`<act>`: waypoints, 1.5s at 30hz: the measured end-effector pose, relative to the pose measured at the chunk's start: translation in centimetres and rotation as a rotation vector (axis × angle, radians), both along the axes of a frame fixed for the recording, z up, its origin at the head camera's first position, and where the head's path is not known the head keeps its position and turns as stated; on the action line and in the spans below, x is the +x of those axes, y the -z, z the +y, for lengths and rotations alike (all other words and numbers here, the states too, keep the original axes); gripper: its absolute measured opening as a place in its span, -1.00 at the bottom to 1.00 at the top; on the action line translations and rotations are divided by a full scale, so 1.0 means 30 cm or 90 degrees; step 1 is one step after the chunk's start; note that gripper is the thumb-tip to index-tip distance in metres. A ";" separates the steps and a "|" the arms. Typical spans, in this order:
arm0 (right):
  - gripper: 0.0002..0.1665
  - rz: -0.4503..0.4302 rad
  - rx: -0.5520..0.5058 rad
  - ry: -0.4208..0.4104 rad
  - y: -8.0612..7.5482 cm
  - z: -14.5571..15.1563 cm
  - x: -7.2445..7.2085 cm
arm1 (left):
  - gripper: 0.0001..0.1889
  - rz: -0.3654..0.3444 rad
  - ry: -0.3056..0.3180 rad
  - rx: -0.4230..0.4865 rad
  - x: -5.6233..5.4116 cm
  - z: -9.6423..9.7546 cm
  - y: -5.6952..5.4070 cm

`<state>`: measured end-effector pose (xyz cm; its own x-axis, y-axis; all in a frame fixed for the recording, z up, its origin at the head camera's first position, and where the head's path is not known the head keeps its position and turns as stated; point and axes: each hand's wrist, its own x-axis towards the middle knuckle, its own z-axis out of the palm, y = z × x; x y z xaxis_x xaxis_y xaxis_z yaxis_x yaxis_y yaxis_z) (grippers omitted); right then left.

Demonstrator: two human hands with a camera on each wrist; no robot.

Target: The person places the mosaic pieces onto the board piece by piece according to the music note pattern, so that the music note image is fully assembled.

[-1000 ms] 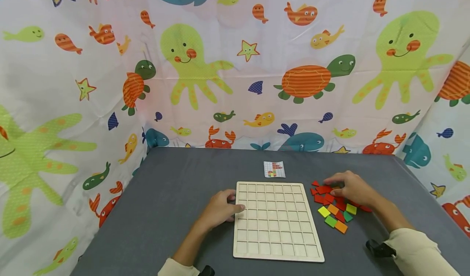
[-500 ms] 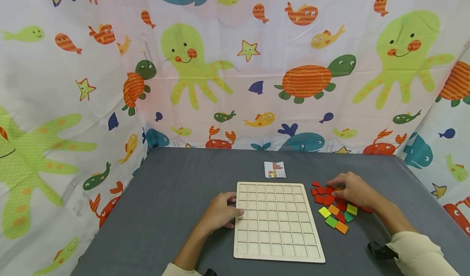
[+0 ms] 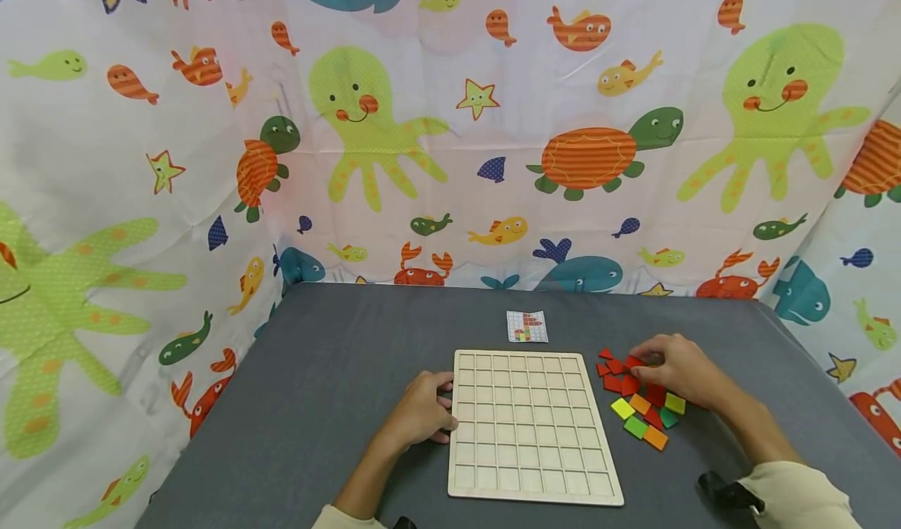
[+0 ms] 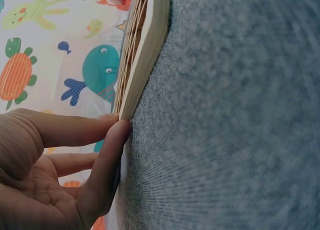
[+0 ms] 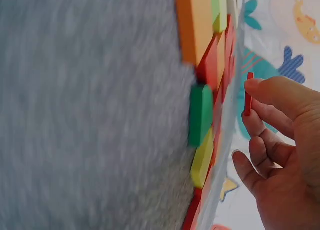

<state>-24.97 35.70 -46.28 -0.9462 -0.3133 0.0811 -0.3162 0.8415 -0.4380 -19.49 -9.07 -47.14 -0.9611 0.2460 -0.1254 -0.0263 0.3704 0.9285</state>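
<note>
My left hand (image 3: 420,412) is at the left edge of a pale wooden grid board (image 3: 528,427); in the left wrist view, thumb and finger pinch its rim (image 4: 145,55). The board lies flat, its square cells bare. To its right, my right hand (image 3: 683,368) hovers over a loose pile of coloured tiles. Between its thumb and index finger it pinches a thin red tile (image 5: 248,102), seen edge-on in the right wrist view. Under and beside the hand lie several red tiles (image 3: 629,386), with orange (image 3: 655,437), yellow (image 3: 622,408) and green ones (image 3: 636,426); the hand hides part of the pile.
Behind the board lies a small printed card (image 3: 526,327) with a coloured pattern on a grid. Everything rests on a grey cloth-covered table (image 3: 338,357). A white curtain (image 3: 436,161) with sea animals hangs at the back and sides.
My right hand has shifted slightly rightward over the pile. My left thumb has slid back from the board's face to its left edge. The board and card stay put.
</note>
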 end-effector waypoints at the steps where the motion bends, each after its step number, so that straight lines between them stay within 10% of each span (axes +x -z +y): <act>1: -0.72 -0.003 -0.005 0.005 -0.003 -0.011 0.002 | -0.15 0.000 0.000 -0.001 0.001 0.000 0.000; 45: -0.73 -0.025 -0.073 -0.105 -0.013 -0.435 -0.069 | -0.14 -0.005 0.004 -0.008 0.002 -0.002 0.003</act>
